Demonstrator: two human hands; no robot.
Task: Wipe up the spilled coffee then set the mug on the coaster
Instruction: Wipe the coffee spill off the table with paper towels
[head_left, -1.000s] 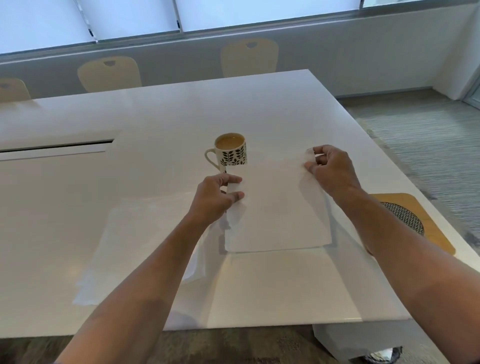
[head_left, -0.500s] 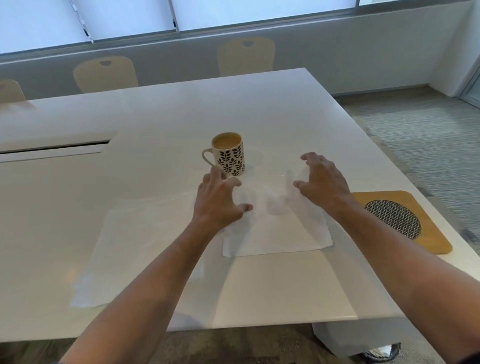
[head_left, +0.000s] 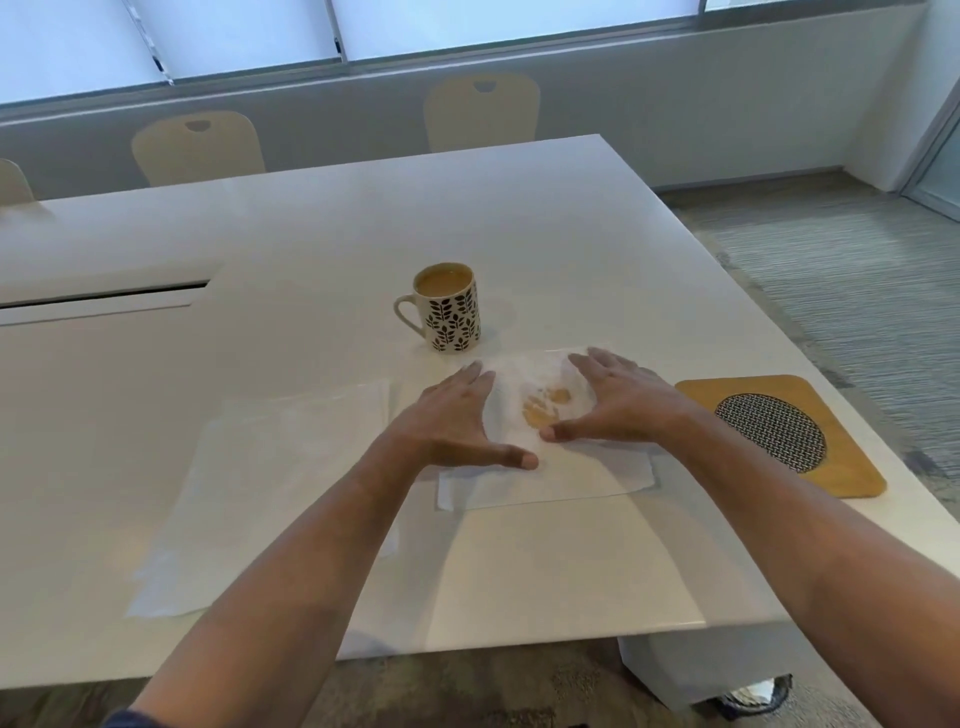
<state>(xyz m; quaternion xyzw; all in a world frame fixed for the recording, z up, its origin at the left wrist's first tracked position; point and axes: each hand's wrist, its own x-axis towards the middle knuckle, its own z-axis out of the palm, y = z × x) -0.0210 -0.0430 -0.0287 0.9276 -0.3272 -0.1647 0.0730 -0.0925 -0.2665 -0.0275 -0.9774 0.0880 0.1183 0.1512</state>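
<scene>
Two hands lie flat on a white paper towel (head_left: 545, 467) spread on the white table (head_left: 322, 223), near the right edge. The left hand (head_left: 451, 425) presses the towel's left part with straight fingers and the thumb stretched to the right; the right hand (head_left: 621, 402) presses its right part, fingers straight and spread, thumb pointing left, so the two thumbs nearly meet. Between the hands a tan coffee stain (head_left: 545, 406) shows through the towel. Just beyond the towel, on the far side, the mug (head_left: 451, 306) stands upright on the bare table, white with a dark leaf pattern, handle to the left, coffee inside almost to the rim. The coaster (head_left: 779, 434), a wooden square with a round mesh centre, lies to the right of the towel near the table's right edge, apart from the mug. More sheets of paper towel (head_left: 270, 483) lie to the left, under the left forearm. Chair backs (head_left: 197, 148) stand along the far side.
</scene>
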